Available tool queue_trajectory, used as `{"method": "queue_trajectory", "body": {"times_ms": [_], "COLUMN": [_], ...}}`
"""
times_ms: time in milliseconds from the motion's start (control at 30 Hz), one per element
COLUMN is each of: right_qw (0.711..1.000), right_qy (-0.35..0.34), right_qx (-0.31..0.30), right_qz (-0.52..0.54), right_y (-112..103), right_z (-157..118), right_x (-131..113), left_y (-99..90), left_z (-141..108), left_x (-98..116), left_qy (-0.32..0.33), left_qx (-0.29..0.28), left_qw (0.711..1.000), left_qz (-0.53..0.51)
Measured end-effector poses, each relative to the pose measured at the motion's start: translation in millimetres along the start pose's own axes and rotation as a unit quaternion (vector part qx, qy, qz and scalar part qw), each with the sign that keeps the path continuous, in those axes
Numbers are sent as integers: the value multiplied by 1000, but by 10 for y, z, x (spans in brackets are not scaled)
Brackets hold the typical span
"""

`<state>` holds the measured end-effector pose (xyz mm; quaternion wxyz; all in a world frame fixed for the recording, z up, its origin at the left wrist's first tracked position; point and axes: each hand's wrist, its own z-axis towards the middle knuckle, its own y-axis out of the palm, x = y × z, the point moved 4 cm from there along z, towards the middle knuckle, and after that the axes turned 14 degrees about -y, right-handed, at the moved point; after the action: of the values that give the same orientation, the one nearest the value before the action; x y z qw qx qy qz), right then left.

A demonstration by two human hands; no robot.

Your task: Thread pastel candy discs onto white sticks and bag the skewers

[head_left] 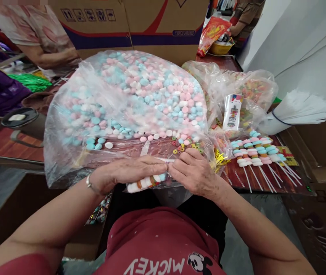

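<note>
A marshmallow skewer (146, 184) in a clear sleeve, with white, blue and reddish gummy pieces, is at the table's front edge. My left hand (130, 170) lies over it, fingers straight and together, thumb along the near side, holding it from above. Closed, with fingers curled, my right hand (194, 173) pinches the sleeve's right end beside my left fingertips. What exactly lies inside its fingers is hidden. Beyond both hands spreads a large clear bag of pink, white and blue marshmallows (140, 84). Loose gummy rings (184, 145) lie just past my right hand.
Finished-looking marshmallow skewers (256, 151) lie at right, near a tub of white sticks (300, 109) and a stack of printed sleeves (233, 112). A lidded mug (25, 124) stands left. A large carton (140, 26) blocks the back. Another person's arm (45, 57) is at upper left.
</note>
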<state>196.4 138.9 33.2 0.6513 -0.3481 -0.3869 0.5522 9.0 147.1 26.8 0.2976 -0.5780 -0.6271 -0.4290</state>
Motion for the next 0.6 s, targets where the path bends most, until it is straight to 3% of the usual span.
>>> {"method": "queue_trajectory", "body": {"times_ms": [33,100,167,267,367,433,500,600], "right_qw": [1000,999,997,996,999,999,998,998], "right_qy": [-9,-34,-53,-47,-2,25,31,33], "right_qx": [4,9,11,-1,-26,-42,-55,-46], "right_qz": [-5,-31,-61,-71,-29,-7,-14,-38], "right_y": [-1,2,8,27,74,109,118,29], "right_z": [13,14,-13,-71,-111,-123,-137,-246], "right_x": [-21,-77,-138,-209,-253,-279,-295,-237], "left_y": [95,279,342,333,352,384,421,466], "left_z": [48,69,58,61,29,6,-15,-57], "left_x": [-87,-317,-509,-694,-749,-727,-664,-579], "left_qy": [-47,-154,-218,-253,-240,-192,-105,-9], "left_qx": [-84,-280,-366,-355,-334,-300,-240,-163], "left_qw": [995,944,902,899,906,915,921,925], "left_qz": [27,85,67,39,96,188,287,342]}}
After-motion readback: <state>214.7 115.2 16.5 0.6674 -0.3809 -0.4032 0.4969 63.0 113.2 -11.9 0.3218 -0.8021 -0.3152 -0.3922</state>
